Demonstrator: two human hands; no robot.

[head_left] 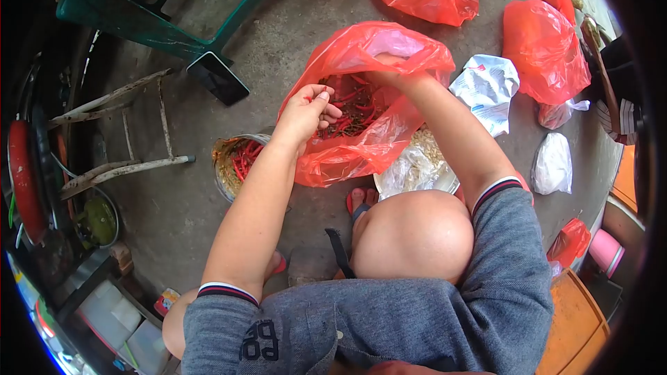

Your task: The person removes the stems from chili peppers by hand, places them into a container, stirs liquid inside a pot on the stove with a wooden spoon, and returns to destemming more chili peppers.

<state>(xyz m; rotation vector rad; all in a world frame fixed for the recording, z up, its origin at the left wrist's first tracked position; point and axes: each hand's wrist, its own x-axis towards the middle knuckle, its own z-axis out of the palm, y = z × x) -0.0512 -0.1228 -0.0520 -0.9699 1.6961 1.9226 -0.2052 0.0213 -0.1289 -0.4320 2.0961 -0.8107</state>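
Note:
A translucent red plastic bag (347, 160) lies open in front of me, with many thin red chilies (358, 107) and their green stems inside. Over its left side is my left hand (309, 112), fingers curled and thumb pressed in, with a small red bit, apparently a chili, at the fingertips. My right hand (390, 66) reaches into the bag's far right side; plastic and shadow hide its fingers. Left of the bag, beneath my left forearm, stands a tin (224, 170) with more red chilies in it.
A pale tray (445, 182) of whitish pieces and clear plastic sits near my knee. Further right are a white printed bag (486, 90), a full red bag (545, 52) and a white bag (553, 164). A phone (217, 78) leans against a green plastic stool (156, 35); a wooden frame (128, 170) lies left.

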